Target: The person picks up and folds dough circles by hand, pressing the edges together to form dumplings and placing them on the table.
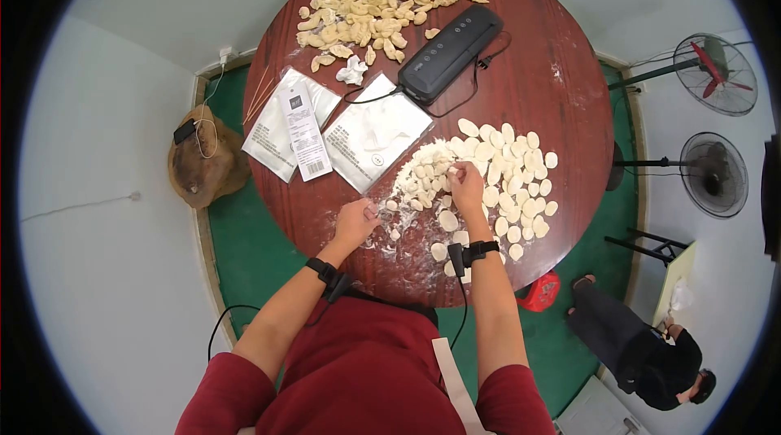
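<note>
My right hand [466, 189] is closed in a pinch at the edge of the floured dough pieces, with a small pale piece of dough [453, 170] at its fingertips. Small dough pieces [423, 183] lie in loose flour just left of it. Flattened dough rounds [512, 187] spread out to its right, and several more lie below. My left hand [356, 222] is over the floury near-left part of the table, fingers curled together. Whatever those fingers may hold is hidden. One small dough lump [394, 234] lies to the right of this hand.
The round wooden table [569, 109] carries a heap of shaped dough pieces [366, 8], a black sealing machine [450, 52] with its cord, silver pouches [378, 130], a printed packet [303, 132] and crumpled tissue [352, 70]. A person [651, 358] is at the lower right, near fans [714, 174].
</note>
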### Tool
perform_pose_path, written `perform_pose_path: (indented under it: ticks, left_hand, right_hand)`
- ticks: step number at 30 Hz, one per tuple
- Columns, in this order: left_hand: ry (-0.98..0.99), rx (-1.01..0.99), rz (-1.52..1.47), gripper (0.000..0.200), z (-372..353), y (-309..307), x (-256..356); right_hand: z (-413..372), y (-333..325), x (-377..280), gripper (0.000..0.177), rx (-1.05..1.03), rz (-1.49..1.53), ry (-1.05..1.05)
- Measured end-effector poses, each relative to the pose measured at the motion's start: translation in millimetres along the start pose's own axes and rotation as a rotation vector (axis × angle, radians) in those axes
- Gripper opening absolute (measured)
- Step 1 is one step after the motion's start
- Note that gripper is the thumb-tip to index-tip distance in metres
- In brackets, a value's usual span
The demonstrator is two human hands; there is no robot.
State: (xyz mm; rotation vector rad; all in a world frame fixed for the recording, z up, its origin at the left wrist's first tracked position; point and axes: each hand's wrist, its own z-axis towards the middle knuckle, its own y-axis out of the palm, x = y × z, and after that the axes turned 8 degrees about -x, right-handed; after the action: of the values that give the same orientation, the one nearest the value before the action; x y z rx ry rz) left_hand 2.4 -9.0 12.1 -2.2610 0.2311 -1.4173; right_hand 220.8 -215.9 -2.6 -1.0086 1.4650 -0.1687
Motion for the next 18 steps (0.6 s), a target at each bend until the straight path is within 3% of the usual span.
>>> perform_pose_path:
  ticks: [3,6,10,12,15,18]
  left_hand:
    - [0.040,-0.014,0.016,0.022,6,1,12]
    - [0.157,0.035,0.162,0.018,21,1,44]
    - [0.338,0.062,0.138,0.020,67,20,72]
    - [0.493,0.128,0.249,0.027,93,33,89]
    - [0.445,0.023,0.453,0.036,116,42,114]
    - [0.434,-0.071,0.472,0.042,131,56,104]
  right_hand:
    - [-6,1,13,0.024,0.075,0.312,0.110]
    - [-13,1,21,0.026,0.174,0.274,0.098]
    - [-19,-5,12,0.023,0.152,0.187,0.112]
    - [-18,1,12,0.022,0.203,0.040,-0.055]
    - [-19,2,0,0.031,0.167,0.033,-0.060]
    - [-20,5,-10,0.038,0.100,0.026,-0.055]
